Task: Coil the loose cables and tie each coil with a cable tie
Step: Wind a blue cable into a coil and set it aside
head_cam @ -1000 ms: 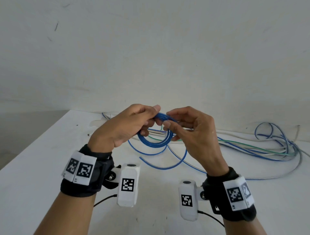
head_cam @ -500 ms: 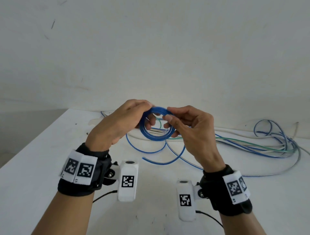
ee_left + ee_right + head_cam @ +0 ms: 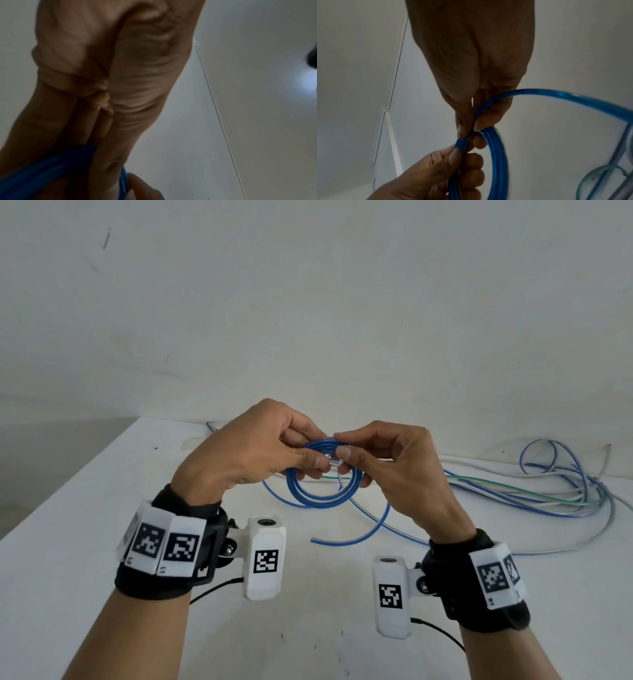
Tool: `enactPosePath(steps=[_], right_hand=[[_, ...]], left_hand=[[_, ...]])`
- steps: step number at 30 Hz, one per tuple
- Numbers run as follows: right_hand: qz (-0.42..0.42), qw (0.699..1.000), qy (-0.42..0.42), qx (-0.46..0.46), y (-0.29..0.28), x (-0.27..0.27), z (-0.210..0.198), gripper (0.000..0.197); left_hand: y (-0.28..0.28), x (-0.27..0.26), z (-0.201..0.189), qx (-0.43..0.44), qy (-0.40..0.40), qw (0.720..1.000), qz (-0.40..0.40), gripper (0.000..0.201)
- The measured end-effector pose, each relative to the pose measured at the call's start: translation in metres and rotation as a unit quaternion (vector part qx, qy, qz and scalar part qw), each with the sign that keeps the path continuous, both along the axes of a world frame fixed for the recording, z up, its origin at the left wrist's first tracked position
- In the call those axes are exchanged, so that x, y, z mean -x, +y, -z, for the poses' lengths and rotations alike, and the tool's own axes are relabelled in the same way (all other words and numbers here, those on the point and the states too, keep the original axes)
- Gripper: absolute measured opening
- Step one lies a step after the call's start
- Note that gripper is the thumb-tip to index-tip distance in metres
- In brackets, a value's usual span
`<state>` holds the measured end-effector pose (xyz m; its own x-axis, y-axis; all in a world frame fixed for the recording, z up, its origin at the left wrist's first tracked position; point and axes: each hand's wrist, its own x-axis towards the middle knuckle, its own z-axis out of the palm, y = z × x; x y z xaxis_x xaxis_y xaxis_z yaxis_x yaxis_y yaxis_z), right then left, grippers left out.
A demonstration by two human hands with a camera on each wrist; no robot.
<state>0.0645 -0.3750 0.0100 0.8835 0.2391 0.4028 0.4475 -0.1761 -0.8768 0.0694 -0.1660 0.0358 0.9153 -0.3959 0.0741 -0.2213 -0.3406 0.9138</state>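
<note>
A small coil of blue cable hangs in the air above the white table, held at its top by both hands. My left hand pinches the coil's upper left between thumb and fingers. My right hand pinches the upper right, thumb and forefinger close to the left thumb. A loose blue tail drops from the coil and ends on the table. The right wrist view shows the blue coil pinched by both hands. In the left wrist view only a bit of blue cable shows below the palm.
A tangle of loose blue, green and white cables lies across the table's back right, along the white wall. The table's left edge runs diagonally at left.
Both hands have shifted slightly lower and closer, thumbs now almost touching at the coil's top. The coil has turned a little, and its free tail has shortened.
</note>
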Motion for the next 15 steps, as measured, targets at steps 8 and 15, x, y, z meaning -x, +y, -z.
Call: enactPosePath(steps=[8, 15], right_hand=[[0.037, 0.992, 0.002, -0.117, 0.006, 0.005, -0.005, 0.012], [0.032, 0.983, 0.017, -0.18, 0.014, 0.009, -0.004, 0.024]], left_hand=[[0.0, 0.003, -0.008, 0.166, -0.006, 0.985, -0.05, 0.021], [-0.001, 0.002, -0.008, 0.25, 0.008, 0.967, -0.058, 0.032]])
